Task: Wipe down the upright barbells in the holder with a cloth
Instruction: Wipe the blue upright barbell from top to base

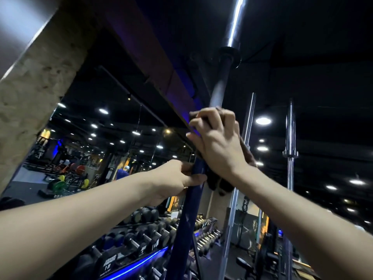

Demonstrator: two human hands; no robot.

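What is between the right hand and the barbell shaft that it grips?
In the head view, a dark cloth lies between the right hand and the barbell; its bunched end hangs below the wrist. The left hand grips the bar lower down.

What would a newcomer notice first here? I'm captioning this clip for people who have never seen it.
First, the two bare arms reaching up at centre: the right hand wraps a dark cloth around a tall upright barbell, while the left hand holds a dark blue bar just beside it. Next, the barbell's gleaming sleeve running to the top edge, then the dumbbell rack with its blue light strip at lower centre.
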